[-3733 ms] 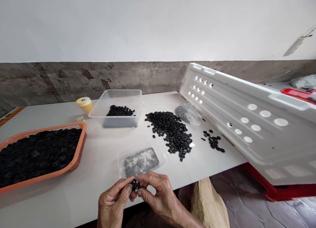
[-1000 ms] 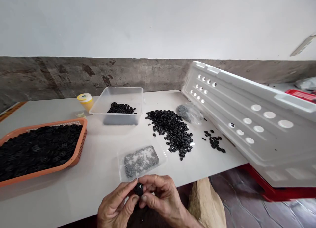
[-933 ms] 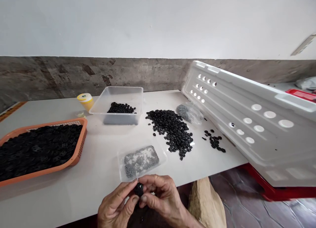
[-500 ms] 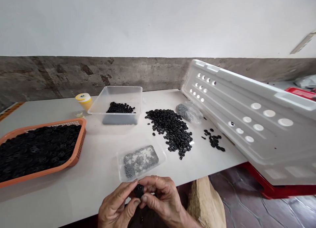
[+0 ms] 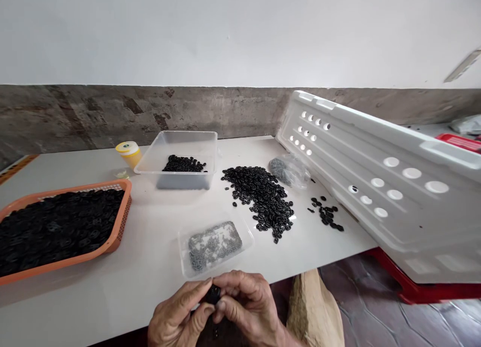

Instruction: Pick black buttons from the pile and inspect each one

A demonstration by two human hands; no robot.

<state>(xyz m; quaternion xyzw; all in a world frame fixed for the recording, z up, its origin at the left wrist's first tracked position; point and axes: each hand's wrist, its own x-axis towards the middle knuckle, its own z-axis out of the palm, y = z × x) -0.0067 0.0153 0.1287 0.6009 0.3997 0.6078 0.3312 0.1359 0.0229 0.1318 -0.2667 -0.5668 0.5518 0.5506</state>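
Observation:
Between the fingertips of both hands, at the table's front edge, is a small black plastic piece (image 5: 214, 294). My left hand (image 5: 178, 312) pinches it from the left with thumb and forefinger. From the right, my right hand (image 5: 246, 302) grips the same piece, its fingers curled; they hide much of it. Just beyond my hands lies a shallow clear tray (image 5: 246, 244) of small grey metal parts (image 5: 214, 244). A heap of small black pieces (image 5: 259, 199) is spread on the table (image 5: 150, 242) past the tray, to the right.
An orange basket (image 5: 122, 214) full of black pieces stands at left. Behind are a clear bin (image 5: 184, 182) with black pieces and a yellow-and-white spool (image 5: 130, 154). A plastic bag (image 5: 291, 170) and a few loose pieces (image 5: 326, 214) lie near a large tilted white panel (image 5: 338, 151).
The black piece has turned slightly and sits a little lower between my fingertips. Both hands keep their hold in nearly the same place.

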